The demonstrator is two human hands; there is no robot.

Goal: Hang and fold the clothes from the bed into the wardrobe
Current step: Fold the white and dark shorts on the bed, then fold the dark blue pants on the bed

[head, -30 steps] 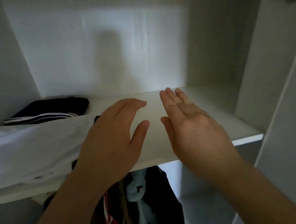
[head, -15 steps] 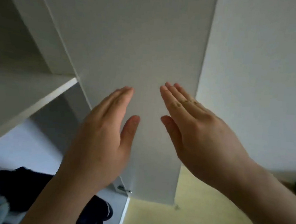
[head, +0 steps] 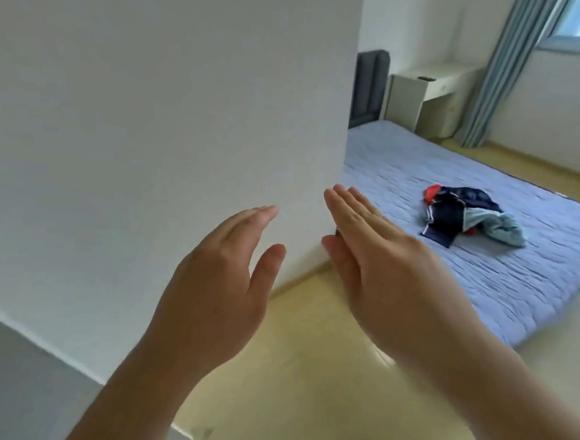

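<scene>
A person stands on a pale wooden floor, both bare hands raised in front of them and holding nothing. The left hand and right hand are apart, fingers straight and held together, palms turned toward each other. A tall white panel fills the left side. To the far right lies the bed, and on its blue quilt is a small crumpled pile of clothes, navy, red and pale blue. The pile sits well apart from the hands, stretching roughly left to right across the mattress. The right hand is nearer, so fetching it likely means stepping right and reaching forward.
</scene>
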